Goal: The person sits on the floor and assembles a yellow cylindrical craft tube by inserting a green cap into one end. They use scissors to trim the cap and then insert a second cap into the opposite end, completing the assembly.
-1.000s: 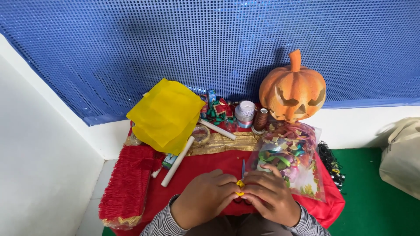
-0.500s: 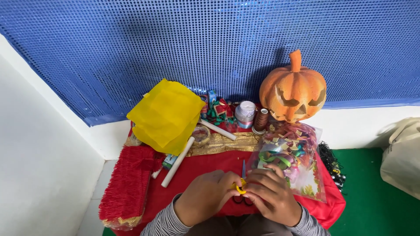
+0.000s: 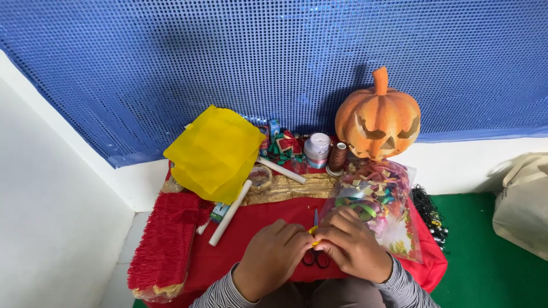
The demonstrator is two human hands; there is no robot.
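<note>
My left hand and my right hand meet over the red cloth at the bottom centre. Their fingertips pinch a small yellow piece between them. A pair of scissors lies under the hands, its dark handle rings showing below the fingers and its blue blade pointing away from me. My right hand rests against a clear bag of coloured ribbon scraps.
A yellow sheet of tissue paper, two white rolled sticks, spools of tape and thread and an orange carved pumpkin sit at the back. Red fringe lies left, a beige bag on green floor right.
The hands have shifted a little and the yellow piece sits slightly higher between the fingers. The scissor handle rings now show below the hands.
</note>
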